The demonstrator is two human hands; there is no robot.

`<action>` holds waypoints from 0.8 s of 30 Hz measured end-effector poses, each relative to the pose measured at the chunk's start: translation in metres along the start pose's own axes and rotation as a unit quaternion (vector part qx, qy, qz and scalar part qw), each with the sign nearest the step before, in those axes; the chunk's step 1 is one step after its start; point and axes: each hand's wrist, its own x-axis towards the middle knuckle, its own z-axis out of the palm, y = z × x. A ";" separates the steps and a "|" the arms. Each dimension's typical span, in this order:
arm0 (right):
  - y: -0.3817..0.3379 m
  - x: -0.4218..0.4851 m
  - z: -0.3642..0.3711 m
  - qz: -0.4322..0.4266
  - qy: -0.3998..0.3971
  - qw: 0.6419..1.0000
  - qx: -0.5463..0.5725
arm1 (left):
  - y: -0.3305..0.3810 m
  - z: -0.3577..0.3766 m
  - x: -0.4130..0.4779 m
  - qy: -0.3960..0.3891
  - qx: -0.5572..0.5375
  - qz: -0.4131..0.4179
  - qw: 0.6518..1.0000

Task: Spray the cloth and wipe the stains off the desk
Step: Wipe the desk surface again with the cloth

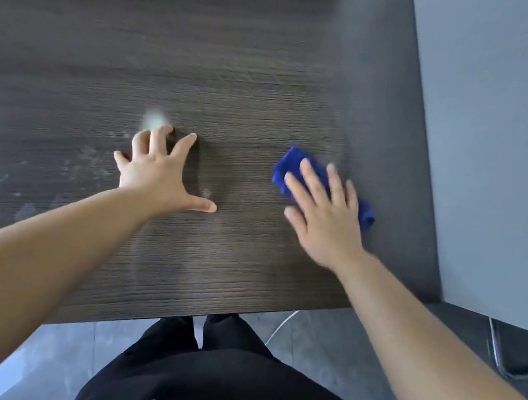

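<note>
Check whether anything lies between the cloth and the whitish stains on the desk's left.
Yes: the left hand, spread flat on the desk, lies between the cloth under the right hand and the stains. One white smudge sits right at its fingertips. Nothing else visible is in the way.

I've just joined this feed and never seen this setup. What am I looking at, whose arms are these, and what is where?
There is no machine here. One camera worn on a person's head looks down at their own bare arms. The left hand lies spread flat on the dark wood-grain desk. The right hand presses a blue cloth onto the desk with straight fingers; neither hand grips anything. Pale stains show on the desk to the left of the left hand. A grey wall borders the desk on the right. No spray bottle is in view.
</note>
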 end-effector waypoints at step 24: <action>-0.106 0.146 -0.017 0.084 -0.005 0.995 0.054 | -0.010 -0.013 0.000 0.005 -0.069 0.024 0.997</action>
